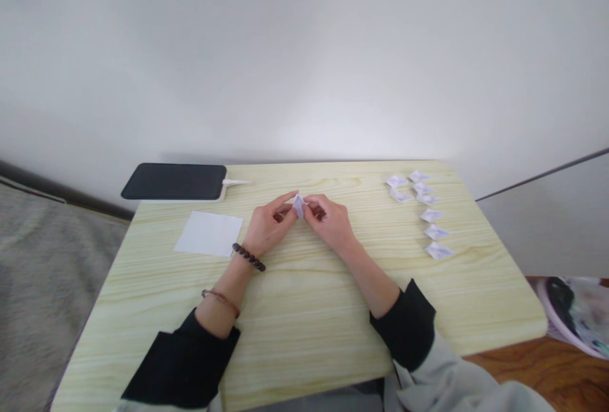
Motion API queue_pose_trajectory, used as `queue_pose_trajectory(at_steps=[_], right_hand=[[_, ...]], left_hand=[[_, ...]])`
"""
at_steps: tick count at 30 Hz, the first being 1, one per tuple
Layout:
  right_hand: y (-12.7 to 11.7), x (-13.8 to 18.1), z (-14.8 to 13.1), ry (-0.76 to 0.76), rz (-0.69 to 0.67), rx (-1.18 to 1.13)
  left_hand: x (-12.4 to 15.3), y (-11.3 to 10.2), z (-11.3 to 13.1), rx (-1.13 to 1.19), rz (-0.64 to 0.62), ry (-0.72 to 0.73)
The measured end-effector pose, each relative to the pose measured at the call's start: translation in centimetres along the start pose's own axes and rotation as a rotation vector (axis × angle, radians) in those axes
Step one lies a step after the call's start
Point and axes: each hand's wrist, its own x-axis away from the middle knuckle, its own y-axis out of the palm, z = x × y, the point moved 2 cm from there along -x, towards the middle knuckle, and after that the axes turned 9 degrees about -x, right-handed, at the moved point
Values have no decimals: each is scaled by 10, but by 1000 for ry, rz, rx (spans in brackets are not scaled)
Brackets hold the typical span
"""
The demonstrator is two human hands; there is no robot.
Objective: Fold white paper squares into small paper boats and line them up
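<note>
Both my hands meet near the middle of a pale wooden table [304,310]. Between them is a small folded piece of white paper [299,205]. My left hand [267,226] pinches its left side with thumb and fingers, and a dark bead bracelet and a thin cord circle that wrist. My right hand [328,220] grips the paper's right side with curled fingers. The paper is held just above the tabletop, partly hidden by my fingertips.
A flat white paper square [209,233] lies left of my hands. A black phone [174,181] with a white cable plugged in rests at the back left corner. Several small folded white paper pieces [431,215] sit in rows at the right. A white wall rises behind.
</note>
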Motion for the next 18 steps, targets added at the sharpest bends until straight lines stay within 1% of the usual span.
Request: queue_pose_trajectory(at_steps=[4,7,10,13,16,18], right_hand=[[0,-1,-3,-16,-4,24],[-1,-2,-3,-38,-4,22],[-1,-1,-2,-94,-26,2],[0,-1,-2,-126,-53,25],[-1,0,-2,-141,-64,61],[-1,0,-3,-157,-62,72]], left_hand=[[-1,2,-1,-69,79,-8],[-2,2,-1,-55,111,-15],[-2,2,-1,51,84,-31],[-2,-1,-1,192,29,-85],[-3,-4,-2,229,1,-145],[-3,-7,-2,241,-6,-158]])
